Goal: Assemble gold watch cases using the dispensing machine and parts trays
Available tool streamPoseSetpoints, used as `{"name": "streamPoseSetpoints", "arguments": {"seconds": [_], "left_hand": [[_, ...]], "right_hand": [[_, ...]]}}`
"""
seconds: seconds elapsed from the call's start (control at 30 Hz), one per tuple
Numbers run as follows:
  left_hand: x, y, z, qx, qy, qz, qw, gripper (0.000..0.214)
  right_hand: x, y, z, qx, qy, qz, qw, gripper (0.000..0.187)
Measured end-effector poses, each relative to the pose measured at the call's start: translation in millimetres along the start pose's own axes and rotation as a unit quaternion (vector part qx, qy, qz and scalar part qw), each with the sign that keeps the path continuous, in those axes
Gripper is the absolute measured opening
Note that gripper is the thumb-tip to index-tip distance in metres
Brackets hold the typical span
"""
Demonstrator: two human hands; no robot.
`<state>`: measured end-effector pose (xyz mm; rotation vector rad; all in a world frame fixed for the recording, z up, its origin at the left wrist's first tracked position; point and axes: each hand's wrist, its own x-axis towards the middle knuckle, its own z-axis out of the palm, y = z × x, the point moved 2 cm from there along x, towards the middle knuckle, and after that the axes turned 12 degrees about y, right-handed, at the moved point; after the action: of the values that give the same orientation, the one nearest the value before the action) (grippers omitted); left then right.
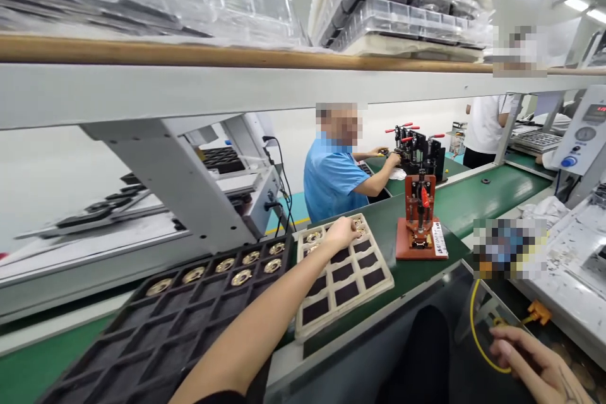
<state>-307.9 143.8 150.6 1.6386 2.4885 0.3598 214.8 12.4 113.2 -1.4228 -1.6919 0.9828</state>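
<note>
My left hand [341, 231] reaches out over the far corner of a cream compartment tray [376, 290], its fingers curled down onto a gold ring part [358, 225] in one cell. A few more gold rings lie in the tray's far cells. My right hand [533, 363] rests low at the bottom right by a yellow cable [475, 328], fingers loosely spread, holding nothing. A black tray [156, 334] to the left carries a row of gold rings [241, 276] along its far edge.
A red press fixture [420, 218] stands on the green conveyor belt [492, 189] past the cream tray. A person in a blue shirt [331, 180] works at black clamps [416, 148] across the belt. Another person stands at the far right. A shelf overhead holds clear plastic trays [402, 12].
</note>
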Motion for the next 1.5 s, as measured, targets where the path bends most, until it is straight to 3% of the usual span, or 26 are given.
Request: {"name": "streamPoseSetpoints", "arguments": {"seconds": [0.2,0.33,0.43,0.53,0.6,0.63,0.7,0.73,0.77,0.8,0.9,1.0,1.2,1.27,1.37,1.43,1.5], "left_hand": [[-1,14,-3.1,-0.019,0.004,-0.017,1.000,0.033],[-12,25,-19.1,-0.047,0.038,-0.008,0.998,0.031],[-33,48,-37.9,-0.077,0.101,0.055,0.990,0.017],[-70,99,-48.4,-0.134,0.140,0.183,0.964,0.003],[-104,147,-47.2,-0.185,0.134,0.305,0.925,0.010],[-123,173,-45.4,-0.217,0.129,0.387,0.887,0.012],[-162,223,-43.3,-0.297,0.154,0.585,0.739,0.014],[-179,243,-42.1,-0.318,0.171,0.650,0.668,0.015],[-193,262,-40.8,-0.331,0.187,0.695,0.611,0.015],[-203,278,-39.5,-0.334,0.197,0.719,0.577,0.016],[-219,316,-36.6,-0.335,0.200,0.752,0.531,0.020],[-228,345,-33.3,-0.336,0.188,0.776,0.500,0.024],[-258,406,-11.8,-0.339,0.135,0.798,0.479,0.024],[-262,437,-3.2,-0.353,0.087,0.792,0.490,0.019],[-258,506,6.7,-0.351,-0.008,0.757,0.551,0.039],[-254,562,12.9,-0.311,-0.051,0.731,0.606,0.032],[-252,617,19.8,-0.276,-0.066,0.721,0.632,0.027]], "right_hand": [[-7,-10,-4,0.016,0.011,0.001,1.000,0.050],[-17,2,-13,0.037,0.039,0.010,0.998,0.050],[-22,11,-20,0.053,0.071,0.008,0.996,0.051],[-22,2,-24,0.077,0.101,-0.006,0.992,0.057],[-18,-19,-27,0.106,0.124,-0.025,0.986,0.057],[-16,-33,-29,0.124,0.131,-0.042,0.983,0.054],[-12,-63,-39,0.157,0.146,-0.092,0.972,0.045],[-10,-76,-45,0.170,0.151,-0.121,0.966,0.051],[-9,-87,-53,0.171,0.153,-0.141,0.963,0.059],[-9,-96,-61,0.163,0.158,-0.151,0.962,0.060],[-17,-103,-85,0.120,0.186,-0.152,0.963,0.040],[-31,-91,-104,0.088,0.234,-0.135,0.959,0.030],[-59,-54,-147,0.008,0.329,-0.123,0.936,0.035],[-70,-42,-172,-0.038,0.384,-0.111,0.916,0.033],[-88,-27,-215,-0.091,0.477,-0.073,0.871,0.030],[-102,-23,-240,-0.106,0.521,-0.055,0.845,0.030],[-115,-26,-257,-0.117,0.537,-0.049,0.834,0.029]]}}
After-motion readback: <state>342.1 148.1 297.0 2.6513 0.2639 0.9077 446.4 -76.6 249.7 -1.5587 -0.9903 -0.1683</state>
